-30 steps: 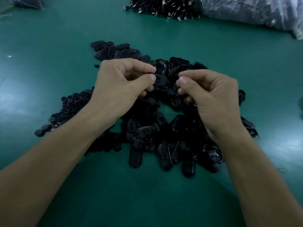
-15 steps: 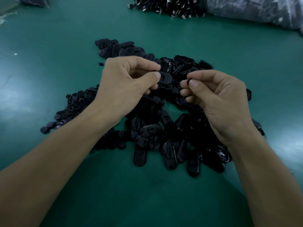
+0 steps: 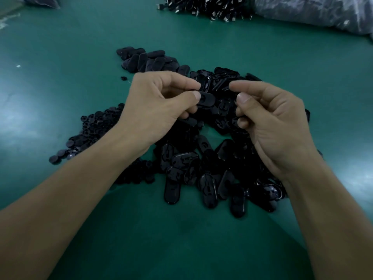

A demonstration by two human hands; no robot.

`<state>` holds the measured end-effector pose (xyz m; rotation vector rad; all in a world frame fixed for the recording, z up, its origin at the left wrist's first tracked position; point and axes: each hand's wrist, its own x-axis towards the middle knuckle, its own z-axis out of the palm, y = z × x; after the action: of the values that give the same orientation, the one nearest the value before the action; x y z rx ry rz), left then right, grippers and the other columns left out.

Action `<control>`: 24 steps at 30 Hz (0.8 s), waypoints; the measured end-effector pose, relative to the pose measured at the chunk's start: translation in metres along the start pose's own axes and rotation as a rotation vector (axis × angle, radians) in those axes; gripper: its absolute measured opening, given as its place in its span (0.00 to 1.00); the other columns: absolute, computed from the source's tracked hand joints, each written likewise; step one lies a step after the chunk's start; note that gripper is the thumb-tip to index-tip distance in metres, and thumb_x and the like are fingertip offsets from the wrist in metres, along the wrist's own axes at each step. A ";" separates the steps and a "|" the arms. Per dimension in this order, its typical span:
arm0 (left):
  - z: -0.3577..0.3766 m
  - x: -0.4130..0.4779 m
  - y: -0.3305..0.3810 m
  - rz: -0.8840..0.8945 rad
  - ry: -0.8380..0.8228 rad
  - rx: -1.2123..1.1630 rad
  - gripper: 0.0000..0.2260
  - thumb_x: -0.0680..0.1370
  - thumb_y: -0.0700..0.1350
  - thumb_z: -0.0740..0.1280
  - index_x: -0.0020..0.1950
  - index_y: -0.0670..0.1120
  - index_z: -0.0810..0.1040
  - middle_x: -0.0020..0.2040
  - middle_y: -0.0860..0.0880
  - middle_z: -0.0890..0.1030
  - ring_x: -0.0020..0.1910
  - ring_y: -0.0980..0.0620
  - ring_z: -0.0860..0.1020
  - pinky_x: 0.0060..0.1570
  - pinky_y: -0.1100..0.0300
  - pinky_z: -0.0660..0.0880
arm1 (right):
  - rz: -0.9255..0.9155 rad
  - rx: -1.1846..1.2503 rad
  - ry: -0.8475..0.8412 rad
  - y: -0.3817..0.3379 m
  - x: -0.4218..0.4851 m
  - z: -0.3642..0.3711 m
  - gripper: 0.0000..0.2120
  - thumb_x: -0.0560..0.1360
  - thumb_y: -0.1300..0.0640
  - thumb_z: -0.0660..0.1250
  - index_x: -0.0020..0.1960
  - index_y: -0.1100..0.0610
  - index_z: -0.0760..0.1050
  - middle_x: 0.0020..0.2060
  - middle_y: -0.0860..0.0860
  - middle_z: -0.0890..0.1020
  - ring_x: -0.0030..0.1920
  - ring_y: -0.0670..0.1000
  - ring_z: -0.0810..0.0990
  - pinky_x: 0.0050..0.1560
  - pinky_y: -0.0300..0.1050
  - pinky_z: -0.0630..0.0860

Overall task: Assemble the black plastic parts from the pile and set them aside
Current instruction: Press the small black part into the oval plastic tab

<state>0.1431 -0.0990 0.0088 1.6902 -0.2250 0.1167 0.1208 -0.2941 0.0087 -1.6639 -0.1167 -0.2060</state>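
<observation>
My left hand (image 3: 159, 104) pinches a black oval plastic part (image 3: 207, 100) between thumb and forefinger, holding it above the pile of black oval parts (image 3: 201, 170) on the green table. My right hand (image 3: 274, 122) hovers just right of that part with its fingers curled. Its thumb and forefinger tips are slightly apart, and against the dark pile I cannot make out anything between them. A heap of small round black pieces (image 3: 90, 130) lies to the left, under my left wrist.
A separate cluster of black oval parts (image 3: 149, 59) lies behind the main pile. At the far edge sit a heap of black parts with metal bits (image 3: 201, 6) and a grey plastic bag (image 3: 314, 13). Bare green table surface (image 3: 181, 239) lies between my forearms.
My right hand has drawn back to the right from the oval part, and its thumb and forefinger have parted. My left hand keeps its pinch and has barely moved.
</observation>
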 end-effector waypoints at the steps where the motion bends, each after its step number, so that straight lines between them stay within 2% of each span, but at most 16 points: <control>1: 0.000 0.000 0.000 -0.001 -0.003 -0.008 0.04 0.76 0.38 0.74 0.47 0.47 0.85 0.36 0.50 0.85 0.37 0.53 0.84 0.39 0.63 0.79 | 0.012 0.023 -0.006 -0.001 0.000 0.000 0.10 0.74 0.57 0.68 0.47 0.45 0.86 0.36 0.44 0.81 0.40 0.44 0.78 0.39 0.36 0.74; 6: 0.001 -0.001 0.002 0.004 -0.032 -0.043 0.05 0.75 0.37 0.74 0.47 0.47 0.84 0.37 0.48 0.86 0.37 0.52 0.84 0.39 0.62 0.80 | 0.032 0.088 -0.019 -0.004 -0.002 0.002 0.06 0.74 0.60 0.71 0.47 0.51 0.84 0.40 0.51 0.86 0.40 0.46 0.83 0.39 0.36 0.76; 10: 0.001 -0.003 0.003 0.026 -0.056 -0.047 0.05 0.75 0.37 0.75 0.47 0.47 0.84 0.36 0.48 0.86 0.37 0.50 0.85 0.40 0.61 0.81 | -0.030 -0.008 0.003 -0.007 -0.005 0.005 0.06 0.76 0.64 0.72 0.47 0.54 0.82 0.37 0.51 0.86 0.37 0.48 0.85 0.37 0.35 0.77; 14: 0.002 -0.004 0.004 0.042 -0.062 -0.028 0.07 0.74 0.36 0.75 0.46 0.47 0.84 0.36 0.49 0.86 0.37 0.50 0.84 0.41 0.60 0.82 | -0.099 -0.157 0.029 -0.009 -0.006 0.007 0.08 0.75 0.63 0.74 0.44 0.50 0.81 0.35 0.47 0.86 0.36 0.45 0.84 0.37 0.34 0.77; 18: 0.004 -0.006 0.005 0.054 -0.060 0.017 0.09 0.73 0.35 0.76 0.46 0.49 0.85 0.38 0.48 0.86 0.39 0.46 0.85 0.44 0.52 0.84 | -0.138 -0.273 0.028 -0.010 -0.006 0.009 0.10 0.75 0.60 0.74 0.42 0.45 0.81 0.34 0.41 0.83 0.35 0.40 0.79 0.38 0.32 0.74; 24: 0.007 -0.007 0.005 0.052 -0.077 0.019 0.09 0.72 0.35 0.76 0.46 0.49 0.85 0.38 0.47 0.86 0.40 0.44 0.85 0.45 0.47 0.83 | -0.144 -0.281 0.020 -0.013 -0.009 0.012 0.10 0.75 0.61 0.74 0.44 0.46 0.80 0.36 0.43 0.84 0.38 0.41 0.82 0.42 0.33 0.77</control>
<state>0.1344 -0.1060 0.0117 1.7095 -0.3263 0.0931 0.1103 -0.2800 0.0180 -1.9342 -0.2002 -0.3615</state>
